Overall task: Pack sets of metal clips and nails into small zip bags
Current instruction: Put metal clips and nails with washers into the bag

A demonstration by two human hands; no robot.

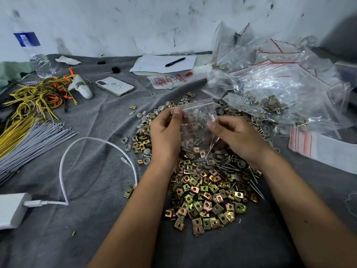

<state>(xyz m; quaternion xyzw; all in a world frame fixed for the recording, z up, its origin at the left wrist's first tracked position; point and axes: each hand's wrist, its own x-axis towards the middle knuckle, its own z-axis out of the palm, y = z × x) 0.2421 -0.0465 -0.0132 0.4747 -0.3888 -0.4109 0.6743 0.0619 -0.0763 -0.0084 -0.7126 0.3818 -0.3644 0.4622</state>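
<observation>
Hands meet over the middle of a grey cloth (100, 117), both pinching one small clear zip bag (199, 120) by its upper part: the left hand (166, 130) grips the top left edge between thumb and fingers, and the right hand (229, 132) pinches the right side a little lower. The bag hangs between them above a heap of brass-coloured square metal clips (204, 194), with a few clips and nails showing through the plastic near its bottom. Loose nails (231, 167) lie on the right side of the heap, under the right wrist, and round grey caps (143, 117) are scattered along its far edge. To the right sits a big pile of filled bags (280, 80) with red zip lines, and beside it a flat stack of unused bags (316, 147). Farther back lie a phone (115, 86), a sheet of paper (164, 63) with a pen (175, 62) on it, and a water bottle (31, 45). Yellow and grey ties (29, 120) spread at the left, near a white cable (77, 151).
</observation>
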